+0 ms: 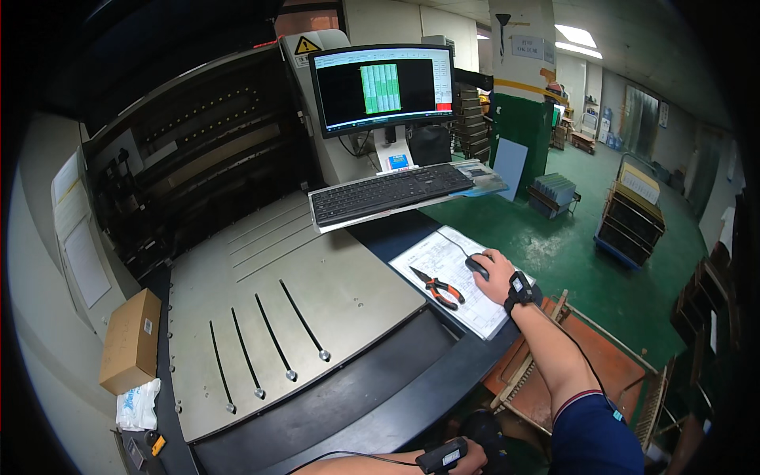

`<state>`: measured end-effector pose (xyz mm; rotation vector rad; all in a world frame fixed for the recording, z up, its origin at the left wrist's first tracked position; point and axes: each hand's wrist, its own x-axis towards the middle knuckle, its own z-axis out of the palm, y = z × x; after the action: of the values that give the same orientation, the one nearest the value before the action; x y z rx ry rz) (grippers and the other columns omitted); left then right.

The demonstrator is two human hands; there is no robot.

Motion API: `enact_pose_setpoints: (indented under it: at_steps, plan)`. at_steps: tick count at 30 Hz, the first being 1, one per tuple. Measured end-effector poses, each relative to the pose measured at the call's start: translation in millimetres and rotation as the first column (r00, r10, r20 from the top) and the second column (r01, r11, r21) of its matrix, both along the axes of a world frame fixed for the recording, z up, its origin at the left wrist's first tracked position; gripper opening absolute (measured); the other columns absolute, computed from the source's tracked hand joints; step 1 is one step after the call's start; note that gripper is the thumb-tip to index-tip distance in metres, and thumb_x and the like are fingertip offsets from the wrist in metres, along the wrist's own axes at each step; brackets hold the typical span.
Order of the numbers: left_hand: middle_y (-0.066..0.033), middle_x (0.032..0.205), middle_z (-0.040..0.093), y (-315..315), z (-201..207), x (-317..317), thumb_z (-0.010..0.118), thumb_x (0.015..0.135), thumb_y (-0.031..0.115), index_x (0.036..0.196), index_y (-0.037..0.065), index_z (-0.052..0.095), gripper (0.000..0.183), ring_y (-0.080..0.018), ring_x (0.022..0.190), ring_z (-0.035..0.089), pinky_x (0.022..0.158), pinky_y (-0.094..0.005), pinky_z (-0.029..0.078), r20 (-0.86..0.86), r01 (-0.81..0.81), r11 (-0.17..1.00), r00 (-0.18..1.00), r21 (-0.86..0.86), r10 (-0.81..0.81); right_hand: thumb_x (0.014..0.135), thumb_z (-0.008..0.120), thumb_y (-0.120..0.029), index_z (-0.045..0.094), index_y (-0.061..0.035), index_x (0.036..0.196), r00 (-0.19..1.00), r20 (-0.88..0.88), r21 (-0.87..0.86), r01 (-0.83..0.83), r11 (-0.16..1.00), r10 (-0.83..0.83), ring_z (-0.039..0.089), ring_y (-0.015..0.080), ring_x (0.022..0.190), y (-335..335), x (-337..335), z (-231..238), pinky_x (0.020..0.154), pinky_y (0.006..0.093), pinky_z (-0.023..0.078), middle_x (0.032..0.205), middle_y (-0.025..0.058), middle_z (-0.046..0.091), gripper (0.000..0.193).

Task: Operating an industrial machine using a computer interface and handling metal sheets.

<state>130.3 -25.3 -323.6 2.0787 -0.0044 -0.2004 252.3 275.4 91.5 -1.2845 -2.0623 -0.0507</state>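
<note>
My right hand (497,277) rests over a black computer mouse (476,267), its fingers curved onto the top and side. The mouse sits on printed paper sheets (427,252) at the right side of the machine's front. Close by on the same sheets lie long-nose pliers (438,288) with orange and black handles. Low at the front edge, my left hand (473,458) hangs near my lap; its fingers are mostly hidden. A black keyboard (388,195) lies on a tray beyond the papers, below a lit monitor (342,99) with a green striped panel on its screen.
A grey metal machine bed (261,301) with several slots spreads to the left. At its left stand a cardboard box (131,340) and a white plastic packet (138,405). An orange-brown wooden seat (598,356) is at my right; a loaded cart (631,210) stands farther off.
</note>
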Motion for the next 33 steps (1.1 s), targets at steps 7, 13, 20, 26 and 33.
enact_pose_setpoints:
  at_steps: [7, 13, 20, 26, 33]
  plan:
    - [-0.0138, 0.059, 0.06, 6, 326, -26, 0.059, 0.085, 0.021, 0.067, 0.008, 0.064, 0.023, -0.0319, 0.057, 0.061, 0.054, -0.0446, 0.05, 0.058, -0.256, 0.872, 0.965, 0.417, 0.255, 0.08, 0.067, -0.021, 0.065, -0.0127, 0.116, 1.0, 0.006, 0.017, 0.022, 1.0, -0.022, 0.057, 0.0345, 0.106, -4, 12, 9, 0.092, 0.0443, 0.046, 0.119, 0.0153, 0.056, 0.037]
    - [-0.0133, 0.051, 0.057, 7, 332, -24, 0.059, 0.089, 0.018, 0.059, 0.006, 0.063, 0.032, -0.0305, 0.046, 0.059, 0.041, -0.046, 0.049, 0.058, -0.23, 0.884, 0.972, 0.407, 0.227, 0.079, 0.068, -0.021, 0.066, -0.0128, 0.115, 1.0, 0.005, 0.013, -0.002, 1.0, 0.002, 0.057, 0.0342, 0.106, 1, 15, 3, 0.092, 0.0443, 0.046, 0.119, 0.0157, 0.056, 0.037]
    - [-0.0111, 0.056, 0.06, 7, 333, -24, 0.059, 0.09, 0.02, 0.068, 0.01, 0.066, 0.025, -0.0302, 0.052, 0.062, 0.044, -0.0475, 0.05, 0.022, -0.219, 0.874, 0.972, 0.434, 0.232, 0.077, 0.068, -0.02, 0.067, -0.0124, 0.113, 1.0, -0.011, 0.045, 0.014, 0.999, -0.014, 0.057, 0.0348, 0.104, -3, 13, 6, 0.092, 0.0441, 0.046, 0.116, 0.016, 0.057, 0.036]
    - [-0.0078, 0.061, 0.064, 7, 332, -23, 0.059, 0.089, 0.021, 0.08, 0.014, 0.07, 0.016, -0.0278, 0.057, 0.065, 0.047, -0.0489, 0.05, -0.014, -0.186, 0.838, 0.974, 0.513, 0.225, 0.075, 0.066, -0.018, 0.067, -0.0127, 0.112, 0.998, -0.015, 0.078, 0.059, 0.995, -0.058, 0.058, 0.0351, 0.103, -3, 16, 4, 0.091, 0.0443, 0.047, 0.115, 0.0161, 0.057, 0.038]
    - [-0.0136, 0.067, 0.062, 38, 23, 26, 0.065, 0.082, 0.028, 0.079, 0.005, 0.066, 0.024, -0.0341, 0.059, 0.061, 0.055, -0.046, 0.05, -0.136, 0.398, 0.916, 0.906, -0.047, -0.4, 0.074, 0.066, -0.019, 0.068, -0.0137, 0.11, 0.998, 0.004, 0.057, 0.059, 0.997, -0.06, 0.058, 0.0342, 0.102, -7, 21, 12, 0.091, 0.0435, 0.047, 0.113, 0.0149, 0.057, 0.037]
